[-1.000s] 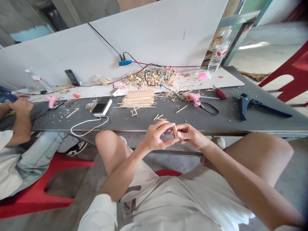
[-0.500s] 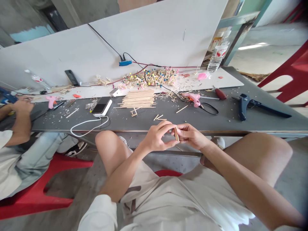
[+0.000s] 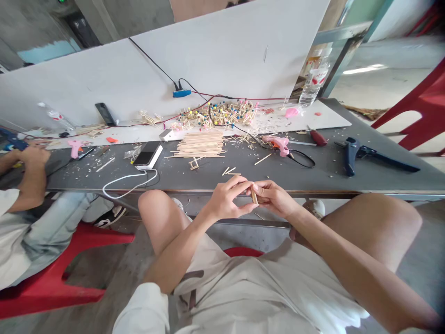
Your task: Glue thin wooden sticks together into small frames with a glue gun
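Just off the table's front edge, both my hands are closed on a small piece made of short wooden sticks [image 3: 255,195]. My left hand [image 3: 231,198] grips it by the ends between thumb and fingertips. From the other side, my right hand [image 3: 274,197] pinches it, and its fingers hide part of the piece. Beyond my hands, a few short cut sticks [image 3: 229,171] lie on the dark table [image 3: 194,178]. A small square stick frame [image 3: 193,163] rests near a stack of long wooden sticks [image 3: 200,144].
A pink glue gun [image 3: 280,144], a red-handled screwdriver [image 3: 318,138] and a dark blue cutter [image 3: 352,155] lie to the right. Behind the stack is a heap of stick pieces with coloured balls [image 3: 219,113]. A phone on a white power bank [image 3: 148,155] is left. A co-worker's hands [image 3: 34,153] work far left.
The wooden piece has tilted slightly between my fingers, and my right fingertips have shifted a little on it. Otherwise the scene looks the same.
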`<action>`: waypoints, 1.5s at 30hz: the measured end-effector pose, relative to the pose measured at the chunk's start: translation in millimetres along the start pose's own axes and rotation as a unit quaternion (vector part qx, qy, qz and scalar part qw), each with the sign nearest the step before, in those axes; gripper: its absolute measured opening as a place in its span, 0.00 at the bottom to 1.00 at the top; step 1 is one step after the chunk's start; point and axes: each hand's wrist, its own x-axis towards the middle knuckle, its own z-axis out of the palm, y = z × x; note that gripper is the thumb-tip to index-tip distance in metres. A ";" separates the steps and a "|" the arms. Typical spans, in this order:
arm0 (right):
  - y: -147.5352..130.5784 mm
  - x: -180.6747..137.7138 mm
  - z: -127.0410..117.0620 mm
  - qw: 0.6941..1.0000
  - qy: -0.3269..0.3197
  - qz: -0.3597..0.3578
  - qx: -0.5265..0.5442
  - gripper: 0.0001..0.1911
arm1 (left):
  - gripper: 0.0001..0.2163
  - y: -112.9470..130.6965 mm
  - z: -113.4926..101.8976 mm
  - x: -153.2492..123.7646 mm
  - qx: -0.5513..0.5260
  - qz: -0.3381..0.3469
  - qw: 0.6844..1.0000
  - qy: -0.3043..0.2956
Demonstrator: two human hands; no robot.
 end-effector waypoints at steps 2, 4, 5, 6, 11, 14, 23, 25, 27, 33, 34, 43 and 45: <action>-0.1 -0.4 -1.3 1.000 -0.003 0.009 -0.001 0.21 | 0.20 -0.5 0.3 -0.5 0.019 -0.005 1.000 0.007; -0.3 -0.9 -2.4 1.000 -0.019 0.018 -0.003 0.20 | 0.21 -0.7 0.0 -1.0 0.028 -0.008 0.999 0.017; -0.5 -1.2 -2.9 0.999 -0.027 0.020 -0.005 0.20 | 0.21 -0.7 -0.3 -1.2 0.027 -0.010 0.999 0.020; -0.6 -1.4 -3.3 0.999 -0.033 0.022 -0.006 0.20 | 0.21 -0.7 -0.7 -1.3 0.025 -0.012 0.999 0.019; -0.5 -1.7 -4.0 0.999 -0.037 0.018 -0.007 0.20 | 0.24 -2.3 -1.5 -1.8 0.006 -0.018 1.000 -0.006; 0.4 -1.0 -4.4 0.999 -0.043 0.023 -0.011 0.21 | 0.26 -4.1 -0.4 -2.8 0.010 -0.020 1.000 -0.017; 1.4 0.7 -1.7 0.998 -0.042 0.024 -0.028 0.23 | 0.22 -4.6 3.4 -5.0 0.025 -0.014 1.000 -0.004; 0.6 0.2 -2.2 0.998 -0.043 0.025 -0.027 0.22 | 0.22 -4.4 3.1 -4.9 0.030 -0.014 0.999 -0.004; -0.6 -0.7 -3.1 0.998 -0.047 0.032 -0.024 0.22 | 0.23 -4.4 2.7 -4.7 0.036 -0.014 0.999 -0.004; -5.3 -2.4 -3.7 0.996 -0.070 0.044 -0.033 0.21 | 0.25 -5.3 3.0 -4.5 0.052 0.002 0.999 0.014; -5.6 -2.4 -3.3 0.996 -0.067 0.041 -0.033 0.21 | 0.26 -5.7 3.0 -4.3 0.052 0.008 0.998 0.017; -5.9 -2.5 -0.6 0.997 -0.062 0.041 -0.012 0.21 | 0.25 -8.7 1.5 -3.1 0.054 0.008 0.999 0.000; -6.0 -2.5 0.7 0.997 -0.062 0.045 0.001 0.21 | 0.24 -8.4 1.7 -3.0 0.054 0.016 0.998 0.017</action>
